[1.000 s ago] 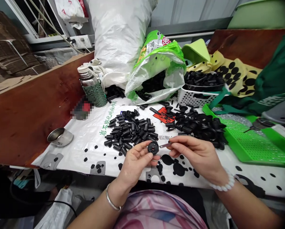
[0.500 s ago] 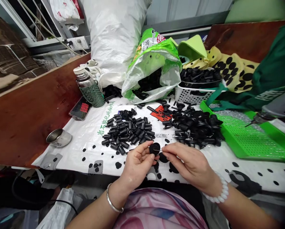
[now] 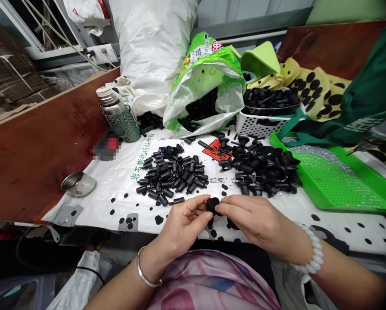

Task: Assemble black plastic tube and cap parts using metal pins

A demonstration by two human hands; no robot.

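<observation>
A small black round part (image 3: 212, 204) is pinched between the fingertips of my left hand (image 3: 182, 224), just above the near part of the table. From the other side, my right hand (image 3: 260, 221) closes its thumb and fingers on the part's right edge. The thin metal pin is out of sight behind my fingers. Beyond my hands lie a pile of black ribbed plastic cylinders (image 3: 165, 176) on the left and a heap of black knob-like parts (image 3: 267, 168) on the right.
A green tray (image 3: 328, 176) of thin shiny pieces lies at right, near a power driver (image 3: 378, 137). Farther back are an open green bag (image 3: 209, 69), a white basket (image 3: 260, 125) and a flask (image 3: 118, 114). A metal cup (image 3: 79, 184) lies at left.
My right hand has closed in on the black round part, and the thin pin between its fingers no longer shows. The round part has tilted. The whole view has shifted slightly.
</observation>
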